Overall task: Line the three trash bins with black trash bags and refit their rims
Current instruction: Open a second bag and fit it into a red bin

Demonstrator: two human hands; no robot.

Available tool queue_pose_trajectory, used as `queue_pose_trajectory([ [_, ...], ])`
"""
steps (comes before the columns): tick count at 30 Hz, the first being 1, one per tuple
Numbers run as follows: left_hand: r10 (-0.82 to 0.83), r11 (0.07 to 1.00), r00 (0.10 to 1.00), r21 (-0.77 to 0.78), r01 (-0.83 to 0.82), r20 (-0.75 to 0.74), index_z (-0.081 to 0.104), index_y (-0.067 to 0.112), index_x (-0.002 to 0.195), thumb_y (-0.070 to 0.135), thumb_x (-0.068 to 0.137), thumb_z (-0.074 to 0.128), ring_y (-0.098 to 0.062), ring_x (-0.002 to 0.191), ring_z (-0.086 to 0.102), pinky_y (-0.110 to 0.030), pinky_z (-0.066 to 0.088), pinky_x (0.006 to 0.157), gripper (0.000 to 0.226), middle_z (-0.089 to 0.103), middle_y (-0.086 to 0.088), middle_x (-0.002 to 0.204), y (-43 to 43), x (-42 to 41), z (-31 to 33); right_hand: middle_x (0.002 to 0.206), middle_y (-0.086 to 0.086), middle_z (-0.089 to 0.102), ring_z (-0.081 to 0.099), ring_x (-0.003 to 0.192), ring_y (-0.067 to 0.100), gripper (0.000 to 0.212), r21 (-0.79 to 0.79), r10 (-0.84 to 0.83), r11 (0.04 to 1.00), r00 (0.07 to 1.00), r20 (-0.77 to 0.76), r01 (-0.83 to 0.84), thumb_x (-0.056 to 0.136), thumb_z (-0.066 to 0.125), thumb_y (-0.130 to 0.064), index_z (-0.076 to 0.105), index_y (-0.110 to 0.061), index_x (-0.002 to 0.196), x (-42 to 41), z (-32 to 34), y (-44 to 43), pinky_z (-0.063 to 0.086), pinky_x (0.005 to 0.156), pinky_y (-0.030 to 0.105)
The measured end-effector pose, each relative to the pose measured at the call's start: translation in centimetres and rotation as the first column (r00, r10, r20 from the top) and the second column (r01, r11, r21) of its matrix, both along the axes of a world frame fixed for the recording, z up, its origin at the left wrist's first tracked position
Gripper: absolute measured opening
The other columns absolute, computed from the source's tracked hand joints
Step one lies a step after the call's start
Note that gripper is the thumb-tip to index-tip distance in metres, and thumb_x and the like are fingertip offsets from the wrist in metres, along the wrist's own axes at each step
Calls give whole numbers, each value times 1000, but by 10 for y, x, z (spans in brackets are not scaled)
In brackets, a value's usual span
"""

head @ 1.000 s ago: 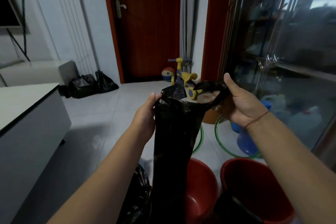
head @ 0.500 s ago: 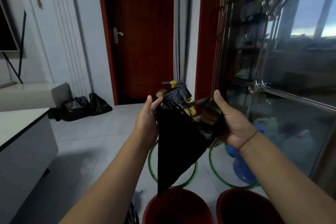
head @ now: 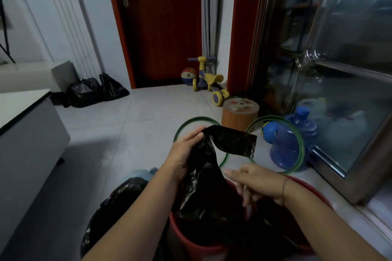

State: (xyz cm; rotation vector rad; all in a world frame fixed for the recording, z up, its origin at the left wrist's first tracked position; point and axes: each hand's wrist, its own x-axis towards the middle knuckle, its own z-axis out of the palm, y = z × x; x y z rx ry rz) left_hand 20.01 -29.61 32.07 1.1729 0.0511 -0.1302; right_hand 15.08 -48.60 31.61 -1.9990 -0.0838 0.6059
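My left hand (head: pixel 185 151) grips the top of a black trash bag (head: pixel 203 188) that hangs down into a red bin (head: pixel 182 237) right below me. One loose handle strap of the bag (head: pixel 233 141) flops to the right. My right hand (head: pixel 254 182) hovers beside the bag over the bin with its fingers apart and blurred, holding nothing I can see. A second red bin (head: pixel 316 194) stands right of the first, mostly hidden by my right arm. At the lower left a third bin (head: pixel 110 207) is covered in black bag. Two green rims (head: pixel 179 131) (head: pixel 301 144) lie on the floor beyond.
A blue water jug (head: pixel 284 150) lies inside the right rim, by the glass door (head: pixel 339 91). An orange round stool (head: pixel 239 116), a toy scooter (head: pixel 209 79) and a ball (head: pixel 188 73) stand farther back. Full black bags (head: pixel 95 91) sit by the wall; a white cabinet (head: pixel 27 137) is at left.
The bag has come down from chest height into the red bin. My right hand let go of the bag's mouth and dropped lower. The view has tilted down.
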Motion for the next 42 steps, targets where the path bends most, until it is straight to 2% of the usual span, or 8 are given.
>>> queue_pose_trajectory([
  [7, 7, 986, 999, 166, -14, 44, 69, 16, 107, 5, 90, 57, -11, 89, 66, -17, 54, 78, 23, 71, -4, 103, -19, -13, -18, 76, -6, 69, 65, 70, 5, 11, 376, -319, 901, 919, 230, 219, 82, 70, -26, 68, -16, 84, -8, -19, 39, 48, 60, 10],
  [13, 247, 877, 956, 384, -290, 157, 61, 24, 103, 52, 74, 69, -15, 101, 60, -29, 52, 87, 42, 60, -7, 116, -22, -29, -26, 77, 25, 69, 62, 69, 28, 31, 463, -501, 818, 820, 277, 342, 81, 71, -33, 67, -4, 73, -5, -31, 39, 53, 70, 49],
  [19, 42, 919, 993, 384, -83, 114, 70, 4, 86, 35, 81, 71, -18, 75, 69, -24, 55, 68, 32, 73, -11, 83, -19, -53, -21, 76, 17, 73, 69, 77, 31, 29, 496, -547, 791, 776, 313, 358, 85, 65, -35, 72, -10, 74, 1, -33, 40, 55, 73, 46],
  [24, 58, 950, 997, 305, -72, 54, 67, 3, 84, 25, 89, 62, -22, 79, 66, -25, 55, 74, 24, 71, -15, 86, -14, -48, -29, 58, -1, 66, 57, 56, 4, 33, 490, -549, 806, 731, 406, 333, 91, 57, -34, 68, -15, 67, 0, -34, 40, 45, 55, 20],
  [30, 98, 916, 956, -350, -195, -276, 64, 5, 116, 37, 83, 62, -29, 99, 67, -39, 53, 88, 46, 69, -16, 110, 4, -40, -58, 69, 1, 70, 66, 62, 12, 22, 708, -707, 524, 705, 52, 473, 94, 55, -24, 66, -14, 78, 16, -52, 23, 53, 54, 21],
  [35, 145, 791, 917, -513, -333, -372, 61, 7, 114, 38, 77, 63, -21, 103, 66, -42, 55, 85, 48, 69, -9, 112, 31, -34, -81, 94, 12, 73, 73, 78, 17, 36, 847, -570, 168, 750, -334, 505, 87, 52, -33, 62, -6, 109, 27, -76, 2, 58, 61, 26],
  [39, 95, 758, 923, -574, -310, -373, 60, 7, 123, 33, 68, 76, -28, 117, 60, -46, 49, 93, 63, 61, -16, 129, 37, -39, -95, 83, 9, 76, 74, 72, 19, 39, 810, -434, 102, 759, -486, 578, 97, 38, -39, 59, -9, 109, 29, -93, -9, 57, 54, 27],
  [42, 53, 804, 924, -533, -265, -380, 76, 4, 79, 36, 80, 65, -29, 96, 70, -44, 52, 91, 33, 71, -20, 100, 34, -43, -101, 95, 16, 74, 73, 81, 27, 64, 771, -384, 110, 743, -549, 627, 71, 72, -44, 58, -6, 120, 25, -98, -6, 61, 63, 38],
])
